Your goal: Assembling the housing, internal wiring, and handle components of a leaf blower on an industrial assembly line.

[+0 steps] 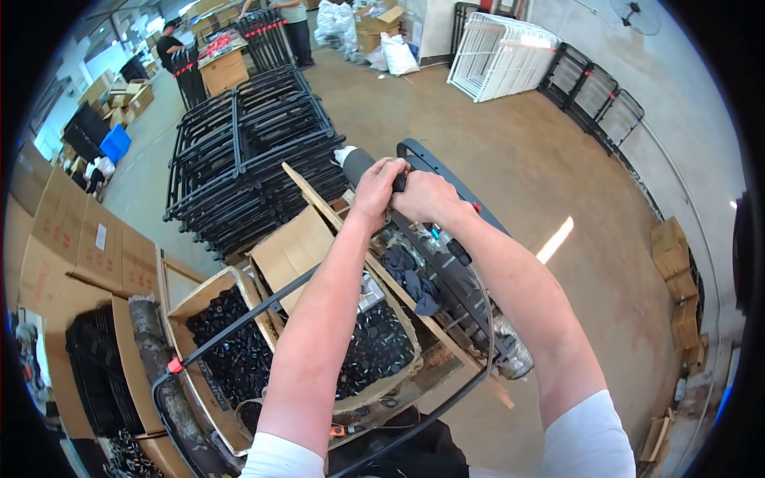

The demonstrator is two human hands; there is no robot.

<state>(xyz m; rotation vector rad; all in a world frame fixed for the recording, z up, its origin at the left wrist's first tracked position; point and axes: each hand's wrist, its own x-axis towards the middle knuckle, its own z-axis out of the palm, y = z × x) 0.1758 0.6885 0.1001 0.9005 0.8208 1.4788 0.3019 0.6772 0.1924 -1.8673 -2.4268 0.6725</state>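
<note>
Both my arms reach forward over the workbench. My left hand [378, 190] and my right hand [429, 197] meet at a far part of a black tube frame [434, 418], fingers closed around a small black piece [399, 182] there. The exact grip is partly hidden by the fingers. The frame's tubes run back under my arms, with a red clip [174, 365] on the left bar. Just beyond my left hand lies a dark grey cylinder [360, 165] with a white end. Below my forearms, cardboard boxes hold small black parts [231, 334].
A tall stack of black metal frames [247, 151] stands ahead to the left. White frames [504, 56] lean at the far wall. Cartons [88, 239] line the left side, and more boxes [676, 259] stand along the right wall. Two people [169, 46] are at the back left.
</note>
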